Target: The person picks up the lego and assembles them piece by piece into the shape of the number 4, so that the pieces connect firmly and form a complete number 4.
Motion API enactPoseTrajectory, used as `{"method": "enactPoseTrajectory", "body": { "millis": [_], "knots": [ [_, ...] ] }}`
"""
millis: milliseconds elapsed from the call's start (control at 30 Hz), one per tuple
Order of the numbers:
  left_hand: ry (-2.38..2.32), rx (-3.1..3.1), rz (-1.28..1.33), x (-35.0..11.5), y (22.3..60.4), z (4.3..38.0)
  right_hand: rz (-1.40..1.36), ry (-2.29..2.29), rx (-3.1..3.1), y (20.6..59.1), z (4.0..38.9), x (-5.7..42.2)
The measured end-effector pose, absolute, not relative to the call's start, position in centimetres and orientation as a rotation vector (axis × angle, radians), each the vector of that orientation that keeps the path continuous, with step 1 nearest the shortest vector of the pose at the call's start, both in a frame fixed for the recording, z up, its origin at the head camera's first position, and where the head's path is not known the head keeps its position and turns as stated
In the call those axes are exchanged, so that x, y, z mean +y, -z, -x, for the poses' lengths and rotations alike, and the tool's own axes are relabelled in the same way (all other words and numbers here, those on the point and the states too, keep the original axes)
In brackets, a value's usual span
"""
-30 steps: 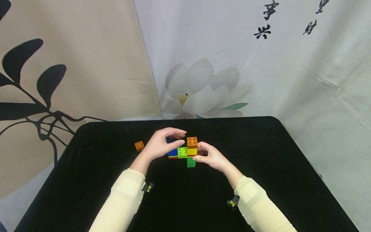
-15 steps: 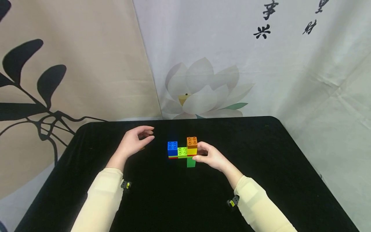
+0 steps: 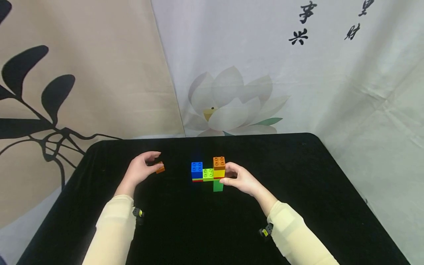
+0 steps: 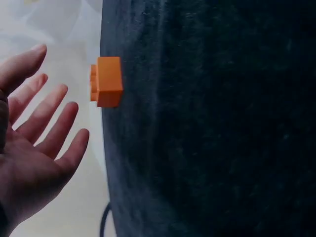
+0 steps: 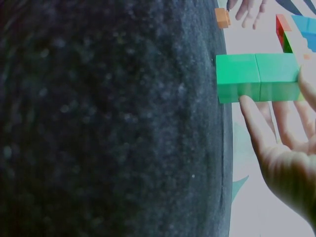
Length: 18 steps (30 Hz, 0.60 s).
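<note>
My right hand (image 3: 243, 179) grips the right side of an assembly of toy building bricks (image 3: 208, 174). It has a blue brick (image 3: 197, 170) at its left end, lime in the middle, and orange over yellow on the right. Two stacked green bricks (image 5: 256, 77) form its base in the right wrist view, with fingers against them. A loose orange brick (image 3: 160, 170) sits on the table at the left. Beside it is my left hand (image 3: 138, 173), thumb partly covering it in the head view. The left wrist view shows its fingers spread and apart from the orange brick (image 4: 109, 81).
A black cloth covers the table (image 3: 205, 228). Behind its far edge hangs a pale curtain (image 3: 251, 55) printed with a flower and characters. Small dark devices (image 3: 266, 230) are strapped at both wrists.
My left hand has moved left from above the brick assembly, then down beside the loose orange brick. The right hand and the assembly have stayed in place.
</note>
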<state>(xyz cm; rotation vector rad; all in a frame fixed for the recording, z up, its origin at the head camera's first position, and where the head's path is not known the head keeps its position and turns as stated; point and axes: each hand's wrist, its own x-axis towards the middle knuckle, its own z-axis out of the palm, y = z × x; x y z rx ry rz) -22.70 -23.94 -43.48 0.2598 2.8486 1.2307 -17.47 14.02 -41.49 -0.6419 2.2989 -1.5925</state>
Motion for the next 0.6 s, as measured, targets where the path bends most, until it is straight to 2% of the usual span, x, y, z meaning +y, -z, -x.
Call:
{"method": "enactPoseTrajectory", "body": {
  "millis": [600],
  "knots": [
    [-1.344,2.699,-0.069,-24.0,45.7,22.6,0.640,1.584,2.310,41.6,17.5,14.0]
  ]
}}
